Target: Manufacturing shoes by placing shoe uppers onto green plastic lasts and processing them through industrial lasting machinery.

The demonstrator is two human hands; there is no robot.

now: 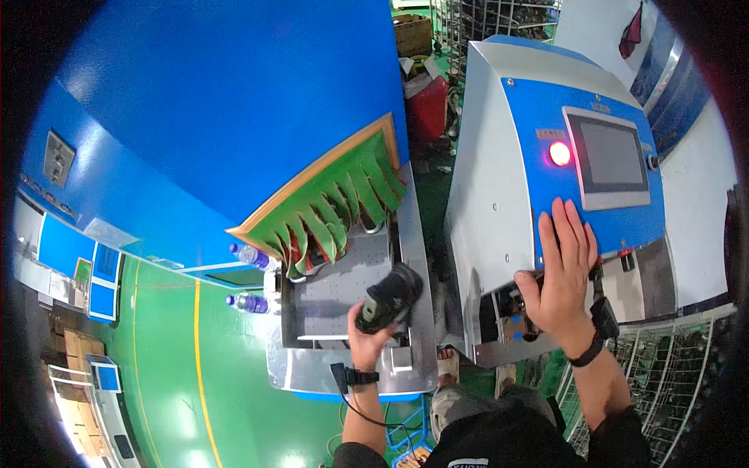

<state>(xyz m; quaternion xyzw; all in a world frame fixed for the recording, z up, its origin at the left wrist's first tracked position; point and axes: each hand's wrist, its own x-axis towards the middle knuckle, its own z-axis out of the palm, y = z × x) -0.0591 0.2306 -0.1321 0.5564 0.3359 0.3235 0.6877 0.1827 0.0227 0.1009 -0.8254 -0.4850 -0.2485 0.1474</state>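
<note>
My left hand [365, 337] is closed round a dark shoe [402, 287] with a greenish patch at its opening. It holds the shoe over the metal bed [335, 265] of the blue machine on the left. Green strips of a curtain [335, 214] hang at the back of that bed. My right hand [563, 273], empty, rests with fingers stretched against the blue front panel [538, 199] of the second machine. Just above its fingers are a dark touch screen [612, 160] and a lit red button [560, 154].
Two bottles with purple caps [250, 303] stand left of the metal bed. A narrow gap separates the machines, with a red bin [427, 109] behind. Wire racks [663, 374] stand at the lower right. Green floor [234, 374] with yellow lines lies to the left.
</note>
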